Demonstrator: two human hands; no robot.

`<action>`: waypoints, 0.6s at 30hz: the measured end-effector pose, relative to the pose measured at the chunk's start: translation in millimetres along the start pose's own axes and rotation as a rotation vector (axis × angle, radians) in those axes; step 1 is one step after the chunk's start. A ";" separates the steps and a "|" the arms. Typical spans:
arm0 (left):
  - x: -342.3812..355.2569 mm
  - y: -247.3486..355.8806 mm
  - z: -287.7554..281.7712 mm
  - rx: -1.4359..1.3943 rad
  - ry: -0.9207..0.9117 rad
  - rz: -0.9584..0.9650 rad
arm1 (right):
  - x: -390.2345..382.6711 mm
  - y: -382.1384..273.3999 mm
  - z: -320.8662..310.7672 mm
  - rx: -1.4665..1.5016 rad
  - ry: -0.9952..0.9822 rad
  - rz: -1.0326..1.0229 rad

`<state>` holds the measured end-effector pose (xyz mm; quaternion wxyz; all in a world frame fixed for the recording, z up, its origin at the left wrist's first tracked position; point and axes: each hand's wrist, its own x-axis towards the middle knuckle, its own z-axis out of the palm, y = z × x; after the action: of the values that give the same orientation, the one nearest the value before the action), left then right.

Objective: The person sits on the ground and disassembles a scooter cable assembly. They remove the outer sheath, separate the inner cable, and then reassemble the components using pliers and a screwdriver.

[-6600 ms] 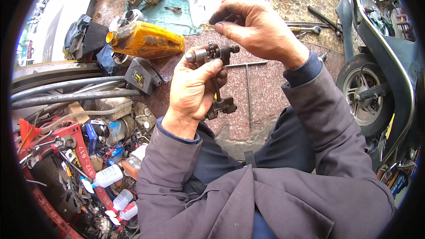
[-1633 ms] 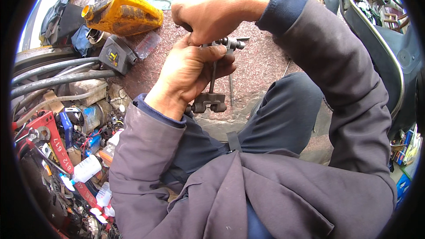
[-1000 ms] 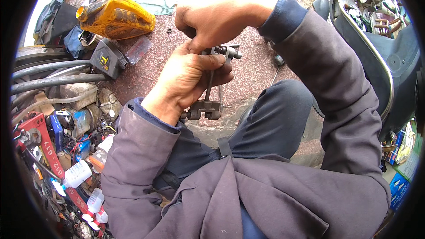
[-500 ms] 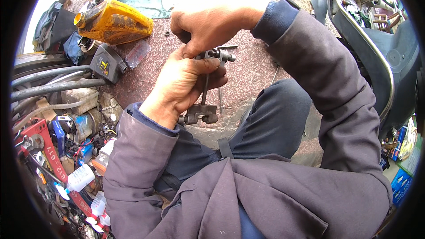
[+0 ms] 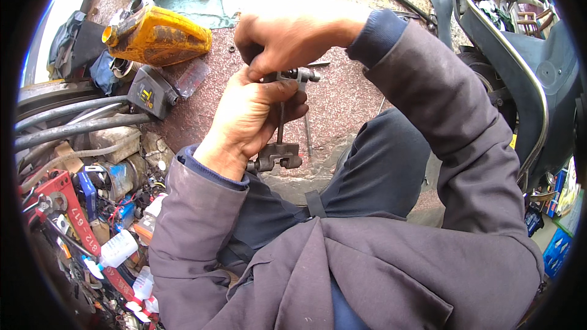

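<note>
In front of my knees, my left hand (image 5: 241, 113) is wrapped round a dark metal linkage part (image 5: 281, 157). A thin rod runs up from its notched lower block to a silver-grey bracket (image 5: 302, 74) with a pin or bolt through it. My left thumb presses against that bracket. My right hand (image 5: 299, 29) arches over from above with its fingers bent together, their tips meeting my left forefinger at the bracket's left end. Whatever those right fingertips pinch is hidden behind the hands.
A yellow jug (image 5: 165, 36) and a dark grey bottle (image 5: 153, 93) lie to the left. A small ring (image 5: 232, 49) and a thin rod (image 5: 308, 134) are on the speckled floor. Tools lie on cloths ahead. Cluttered parts and a red jack-like frame (image 5: 70, 214) fill the lower left; scooter bodywork (image 5: 520, 79) stands right.
The view has shifted slightly, showing more tools at the upper right. Both hands keep nearly the same hold; the bracket's right end has shifted a little to the left.
</note>
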<state>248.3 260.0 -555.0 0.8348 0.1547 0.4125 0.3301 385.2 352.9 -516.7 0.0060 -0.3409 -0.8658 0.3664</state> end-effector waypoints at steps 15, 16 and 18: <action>-5.3 10.2 -2.3 -0.017 0.047 0.179 | -70.2 38.0 38.2 1.029 0.022 0.359; -4.1 10.9 -2.0 -0.037 0.051 0.157 | -70.2 38.9 38.7 0.994 0.036 0.339; -0.5 11.0 -1.6 -0.035 0.080 0.133 | -70.1 40.7 40.3 0.913 0.062 0.317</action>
<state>242.2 267.7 -549.8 0.7966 0.1537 0.4284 0.3978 452.4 306.0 -555.4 0.1247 -0.4420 -0.5534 0.6948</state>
